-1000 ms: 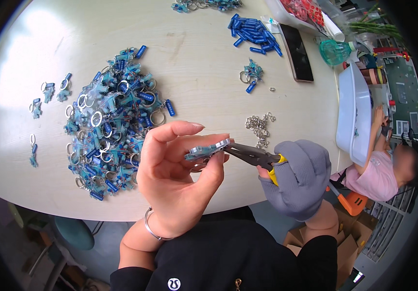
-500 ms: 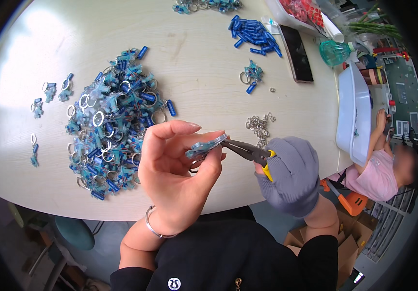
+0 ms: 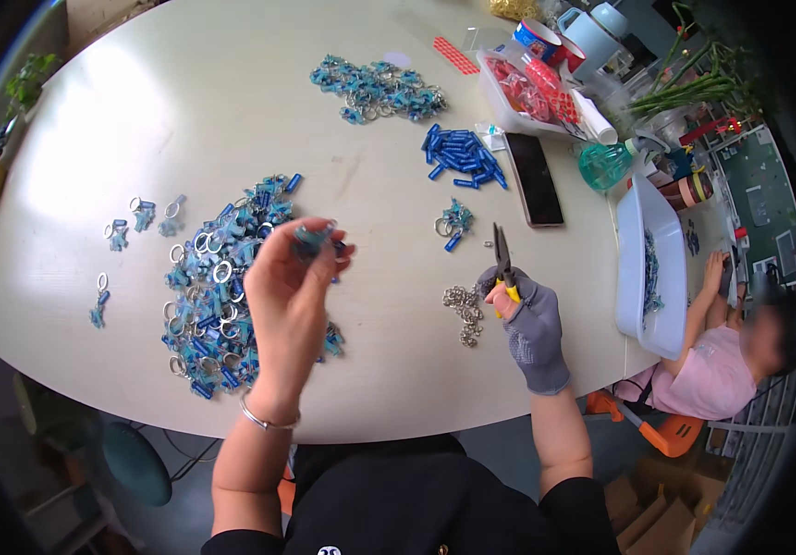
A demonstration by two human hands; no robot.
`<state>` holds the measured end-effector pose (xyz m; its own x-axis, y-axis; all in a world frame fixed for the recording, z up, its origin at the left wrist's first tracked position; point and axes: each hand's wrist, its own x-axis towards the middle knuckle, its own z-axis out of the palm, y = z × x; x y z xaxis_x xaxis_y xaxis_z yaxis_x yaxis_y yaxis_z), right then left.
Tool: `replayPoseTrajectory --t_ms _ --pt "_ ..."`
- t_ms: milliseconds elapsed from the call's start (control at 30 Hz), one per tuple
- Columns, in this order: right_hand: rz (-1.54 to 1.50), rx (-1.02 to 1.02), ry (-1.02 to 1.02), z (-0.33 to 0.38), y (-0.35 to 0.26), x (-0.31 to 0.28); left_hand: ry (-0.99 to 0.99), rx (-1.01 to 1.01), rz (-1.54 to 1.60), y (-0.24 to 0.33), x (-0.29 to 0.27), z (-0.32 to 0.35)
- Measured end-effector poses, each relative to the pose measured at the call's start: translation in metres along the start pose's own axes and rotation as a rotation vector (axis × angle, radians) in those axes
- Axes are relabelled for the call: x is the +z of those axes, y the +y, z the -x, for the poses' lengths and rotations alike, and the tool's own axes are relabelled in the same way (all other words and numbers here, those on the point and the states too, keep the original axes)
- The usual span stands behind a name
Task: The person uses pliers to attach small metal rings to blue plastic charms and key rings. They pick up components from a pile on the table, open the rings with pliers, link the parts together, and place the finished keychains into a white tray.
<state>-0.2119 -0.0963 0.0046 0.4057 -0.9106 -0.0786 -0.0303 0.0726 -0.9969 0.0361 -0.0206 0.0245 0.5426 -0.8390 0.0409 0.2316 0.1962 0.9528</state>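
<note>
While the gloved right hand (image 3: 532, 324) grips pliers (image 3: 502, 257), the left hand (image 3: 284, 305) pinches a blue charm (image 3: 311, 242) between thumb and fingers over the pile (image 3: 218, 319), a seemingly light, stiff, slick piece best taken by its flat faces.

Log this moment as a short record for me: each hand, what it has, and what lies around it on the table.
Left hand: bare, pinching a teal-blue trinket
Right hand: grey glove, gripping yellow-handled pliers, tips pointing away from the body
Near left hand: large keychain pile
Near right hand: heap of small metal links
Farther out: blue tags, dark phone
Right edge: pale tub
</note>
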Motion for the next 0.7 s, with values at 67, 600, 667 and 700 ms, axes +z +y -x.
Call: replayPoseTrajectory --t_ms 67,600,667,700 --pt "-0.095 0.038 0.054 -0.005 0.006 -0.012 0.018 0.156 -0.353 -0.003 -0.012 -0.026" --pt "-0.343 0.065 0.130 -0.023 0.026 -0.047 -0.394 0.364 -1.305 -0.085 0.098 -0.065" --pt "-0.344 0.080 0.132 -0.024 0.029 -0.049 -0.471 0.252 -1.290 -0.093 0.108 -0.076" --pt "-0.345 0.087 0.133 -0.025 0.029 -0.050 -0.524 0.181 -1.253 -0.091 0.109 -0.082"
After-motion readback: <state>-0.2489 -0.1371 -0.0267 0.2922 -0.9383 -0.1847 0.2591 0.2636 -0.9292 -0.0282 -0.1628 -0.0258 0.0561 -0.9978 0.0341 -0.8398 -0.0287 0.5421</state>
